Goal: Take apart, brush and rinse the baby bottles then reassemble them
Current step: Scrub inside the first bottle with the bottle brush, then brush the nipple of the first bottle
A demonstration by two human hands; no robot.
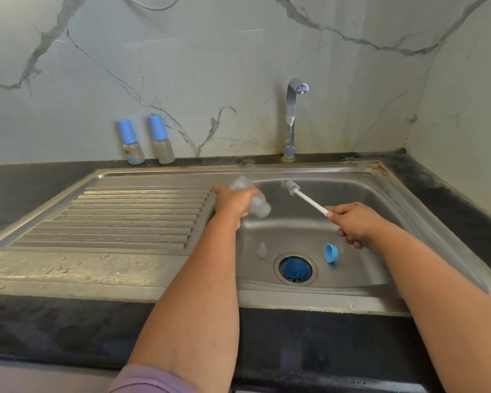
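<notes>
The left hand grips the clear, see-through bottle over the sink, and the right hand grips the white brush just beside it. Wet plastic is slippery, so the bottle could drop. The little nipple sits near the drain and might wash in.
</notes>
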